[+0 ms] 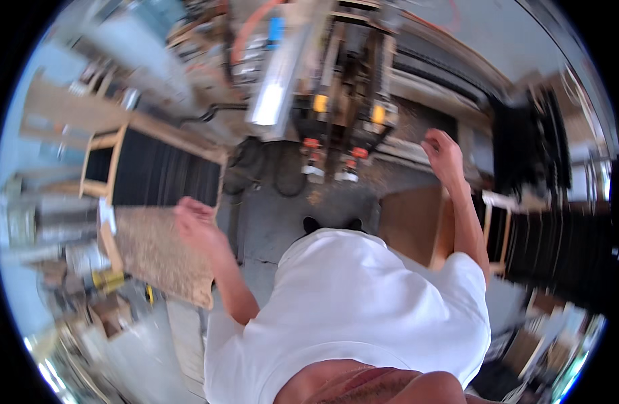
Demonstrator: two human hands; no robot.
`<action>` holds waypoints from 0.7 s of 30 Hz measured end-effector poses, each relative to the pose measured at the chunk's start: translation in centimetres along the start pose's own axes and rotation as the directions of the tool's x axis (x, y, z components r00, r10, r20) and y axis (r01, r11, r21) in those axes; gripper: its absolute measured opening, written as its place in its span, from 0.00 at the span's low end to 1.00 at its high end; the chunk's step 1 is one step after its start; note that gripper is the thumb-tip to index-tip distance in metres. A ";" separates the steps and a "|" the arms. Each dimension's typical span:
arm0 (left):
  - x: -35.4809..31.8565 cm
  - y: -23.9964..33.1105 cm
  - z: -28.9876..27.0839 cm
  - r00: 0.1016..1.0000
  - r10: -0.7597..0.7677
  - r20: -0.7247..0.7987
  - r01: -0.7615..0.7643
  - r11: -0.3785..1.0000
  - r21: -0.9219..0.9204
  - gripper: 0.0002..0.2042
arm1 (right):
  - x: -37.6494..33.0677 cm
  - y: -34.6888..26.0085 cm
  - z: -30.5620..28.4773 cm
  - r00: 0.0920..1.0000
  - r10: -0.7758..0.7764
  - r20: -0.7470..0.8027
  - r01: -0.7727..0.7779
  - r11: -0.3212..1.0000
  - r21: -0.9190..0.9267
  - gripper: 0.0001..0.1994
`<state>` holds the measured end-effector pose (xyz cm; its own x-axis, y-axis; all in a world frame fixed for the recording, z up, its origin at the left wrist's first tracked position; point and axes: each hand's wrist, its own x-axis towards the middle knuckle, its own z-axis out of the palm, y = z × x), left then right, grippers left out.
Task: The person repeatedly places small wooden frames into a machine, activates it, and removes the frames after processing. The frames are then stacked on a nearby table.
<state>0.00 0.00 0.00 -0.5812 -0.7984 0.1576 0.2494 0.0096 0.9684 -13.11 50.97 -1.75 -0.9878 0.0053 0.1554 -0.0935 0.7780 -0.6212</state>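
My left hand (200,225) is out to the left, smeared by motion, over the near edge of a brown chipboard top (164,249). Beside it lies a stack of long black strips (164,168) with a light wooden frame at its end. I see nothing in that hand, but its fingers are too blurred to read. My right hand (444,153) is raised on the right with its fingers curled in, and nothing shows in it. It is nearest to the machine (350,101), which has two parallel rails with yellow and orange parts, and touches none of it.
A brown panel (411,222) stands below my right forearm. Further right are more black strips (558,252) and a hanging black bundle (525,145). A shiny metal duct (272,101) rises left of the machine. Sawdust lies on the grey floor (269,232). A cardboard box (112,315) sits lower left.
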 end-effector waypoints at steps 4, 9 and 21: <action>-13.6 -6.8 11.5 0.793 -0.418 0.442 0.440 0.896 0.059 0.14 | -4.8 3.3 -10.7 0.996 0.044 -0.083 -0.070 0.933 -0.352 0.13; -18.1 -9.3 15.4 0.510 -0.577 0.638 0.486 0.805 0.340 0.12 | -15.2 8.4 -13.8 0.945 0.278 -0.170 -0.326 0.817 -0.475 0.16; -21.0 -10.9 24.8 0.358 -0.621 0.697 0.474 0.764 0.438 0.13 | -25.6 11.7 -14.9 0.771 0.520 -0.366 -0.595 0.794 -0.125 0.12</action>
<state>-9.73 31.54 -9.05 -0.9029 0.1279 -0.4103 -0.4239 -0.1071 0.8994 12.94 69.27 -1.53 -0.7652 0.6390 0.0777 0.5292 0.6933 -0.4892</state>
